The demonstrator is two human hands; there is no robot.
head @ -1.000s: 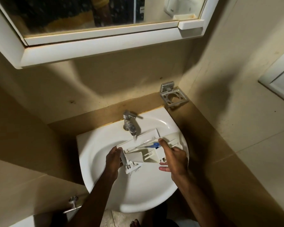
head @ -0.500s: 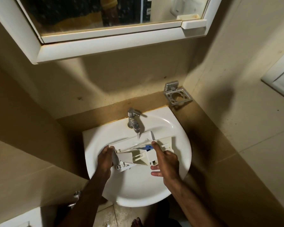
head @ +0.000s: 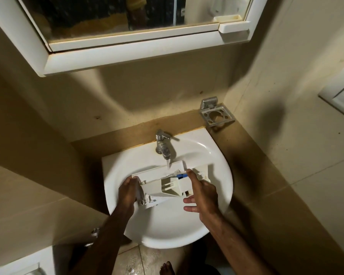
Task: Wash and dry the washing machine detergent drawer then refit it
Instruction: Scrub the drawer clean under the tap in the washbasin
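The white plastic detergent drawer, with a small blue insert, is held over the white basin under the running chrome tap. Water falls onto the drawer's far edge. My left hand grips the drawer's left end, fingers curled round it. My right hand is at the drawer's right end, thumb pressed along its top edge near the blue insert. The other fingers stretch out straight below the drawer; the palm side is hidden.
A white-framed mirror cabinet overhangs the basin. A metal toothbrush holder is fixed on the wall at the right. Tiled walls close in on both sides. A wet floor and a bare foot show below the basin.
The view has shifted a little; the drawer has stayed under the water stream with both hands on it in much the same hold.
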